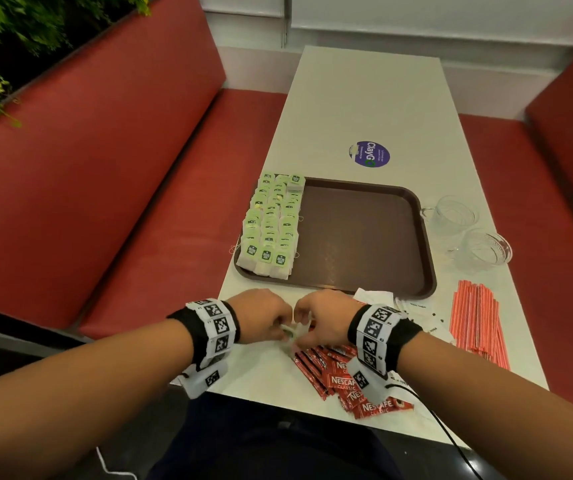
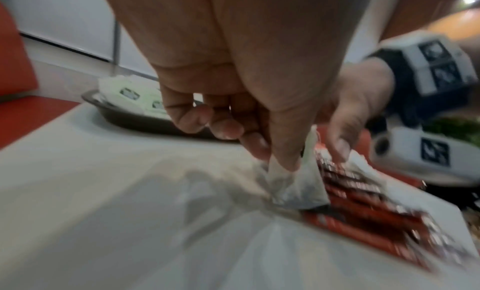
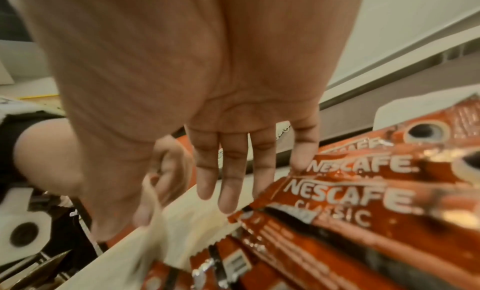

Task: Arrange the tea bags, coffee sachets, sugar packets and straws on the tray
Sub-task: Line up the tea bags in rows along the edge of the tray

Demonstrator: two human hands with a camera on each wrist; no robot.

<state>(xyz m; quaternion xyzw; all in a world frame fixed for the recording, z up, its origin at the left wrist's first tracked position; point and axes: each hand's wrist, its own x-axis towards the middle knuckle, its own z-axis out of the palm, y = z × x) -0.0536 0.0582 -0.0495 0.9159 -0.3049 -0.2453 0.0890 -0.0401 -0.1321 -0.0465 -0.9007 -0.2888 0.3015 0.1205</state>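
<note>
Our left hand (image 1: 263, 317) and right hand (image 1: 323, 318) meet knuckles-up near the table's (image 1: 364, 98) front edge, just before the tray (image 1: 357, 233). Both pinch one loose tea bag (image 2: 293, 183): left thumb and fingertips curled onto it, right thumb and forefinger pinching, other right fingers (image 3: 228, 183) straight above the coffee sachets (image 1: 344, 379).
</note>
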